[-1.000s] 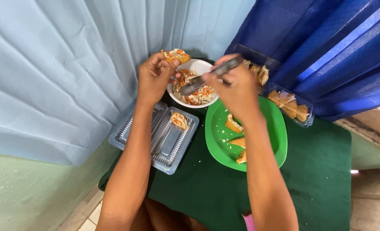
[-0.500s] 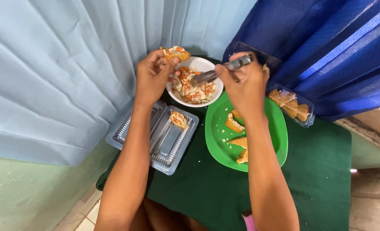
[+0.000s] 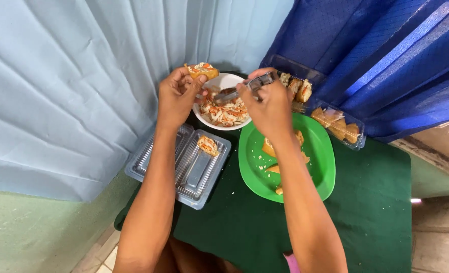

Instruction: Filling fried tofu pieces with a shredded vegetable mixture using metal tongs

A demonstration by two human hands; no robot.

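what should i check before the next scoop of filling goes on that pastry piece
1. Pastry piece held in the left hand, above the bowl's far rim: ok.
2. Filling already on the piece: ok, some shows on top.
3. Spoon gripped in the right hand, its tip down in the white bowl: ok.
4. Load on the spoon: cannot tell, the tip is lost in the slaw.
5. Slaw left in the bowl: ok, plenty shows.
6. Place to set the piece down: ok, the open clear tray holds only one piece.
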